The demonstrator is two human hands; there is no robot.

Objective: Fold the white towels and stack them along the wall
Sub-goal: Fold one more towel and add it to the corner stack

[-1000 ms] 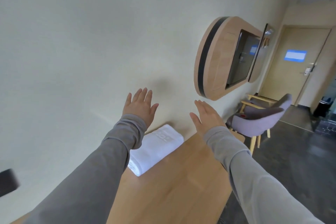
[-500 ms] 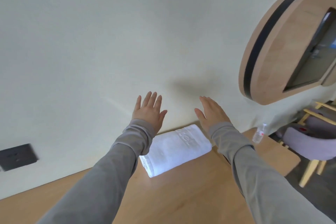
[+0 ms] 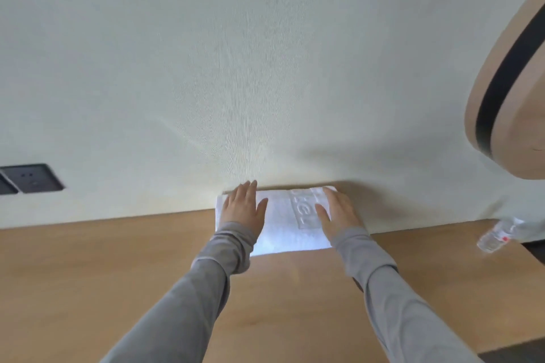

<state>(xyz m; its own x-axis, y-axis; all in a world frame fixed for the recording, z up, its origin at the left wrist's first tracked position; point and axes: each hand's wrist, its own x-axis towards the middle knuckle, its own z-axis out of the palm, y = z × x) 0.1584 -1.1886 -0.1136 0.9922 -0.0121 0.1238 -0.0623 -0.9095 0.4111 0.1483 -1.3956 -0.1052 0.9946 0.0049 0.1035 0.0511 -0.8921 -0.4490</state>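
A folded white towel (image 3: 290,219) with an embossed band lies on the wooden table (image 3: 88,274), its far edge against the pale wall (image 3: 265,68). My left hand (image 3: 243,206) rests flat on the towel's left part, fingers straight and pointing at the wall. My right hand (image 3: 339,211) lies flat on the towel's right end, fingers straight too. Both grey sleeves reach in from the bottom of the view.
A dark wall socket panel (image 3: 31,178) sits low on the wall at the left. A rounded wooden wall unit (image 3: 507,82) with a black stripe juts out at the upper right. A small clear plastic bottle (image 3: 498,236) stands on the table at the right.
Both hands came down from in front of the wall onto the towel and now lie flat on it. The view swung left and down, squaring the towel to the wall.
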